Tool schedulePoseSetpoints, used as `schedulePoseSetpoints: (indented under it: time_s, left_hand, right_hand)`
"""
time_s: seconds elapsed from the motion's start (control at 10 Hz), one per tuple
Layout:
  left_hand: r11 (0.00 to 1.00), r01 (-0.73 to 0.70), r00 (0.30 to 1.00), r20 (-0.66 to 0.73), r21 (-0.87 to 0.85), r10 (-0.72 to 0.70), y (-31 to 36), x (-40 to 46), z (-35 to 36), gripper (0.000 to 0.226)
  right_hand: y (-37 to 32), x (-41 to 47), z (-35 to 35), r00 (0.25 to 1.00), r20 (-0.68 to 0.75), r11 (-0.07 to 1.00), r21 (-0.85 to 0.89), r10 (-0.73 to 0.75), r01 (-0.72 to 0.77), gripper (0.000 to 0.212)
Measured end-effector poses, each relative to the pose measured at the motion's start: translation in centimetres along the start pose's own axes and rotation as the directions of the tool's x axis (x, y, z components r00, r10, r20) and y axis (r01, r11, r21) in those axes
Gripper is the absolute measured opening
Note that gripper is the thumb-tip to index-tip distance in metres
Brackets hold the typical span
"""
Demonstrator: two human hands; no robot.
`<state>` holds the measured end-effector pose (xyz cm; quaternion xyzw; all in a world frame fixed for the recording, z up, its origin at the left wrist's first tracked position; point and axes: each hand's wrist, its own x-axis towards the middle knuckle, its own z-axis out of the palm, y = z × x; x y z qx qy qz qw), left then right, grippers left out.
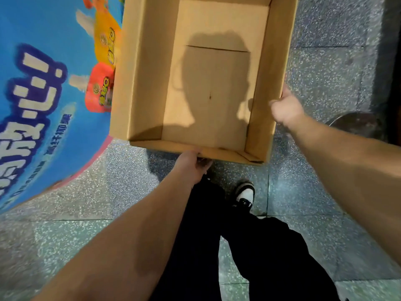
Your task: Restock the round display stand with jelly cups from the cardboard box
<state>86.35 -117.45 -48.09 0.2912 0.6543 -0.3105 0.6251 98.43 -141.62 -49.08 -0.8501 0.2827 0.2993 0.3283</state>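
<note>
An open cardboard box [152, 68] is held above the floor, and its inside shows only bare cardboard with no jelly cups. My left hand [191, 165] grips the box's near edge from below. My right hand [285, 108] holds the right wall, thumb over the rim and fingers hidden behind the wall. The round display stand [43, 105] curves along the left; what shows is its blue printed side with white lettering and pictured orange and red cups. The box's left wall sits close against the stand.
A speckled grey-green tiled floor [325, 72] lies below. My black trousers and a black-and-white shoe [245, 194] are under the box's near edge. A dark round object [355, 124] sits on the floor at the right.
</note>
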Motion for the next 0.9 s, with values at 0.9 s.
schedulePoseSetpoints:
  time_s: [0.9]
  left_hand:
    - [0.643, -0.29, 0.943, 0.098, 0.709, 0.318, 0.2, -6.8, -12.0, 0.032]
  right_hand:
    - [3.5, -11.6, 0.0, 0.963, 0.268, 0.961, -0.258, -0.026, 0.098, 0.059]
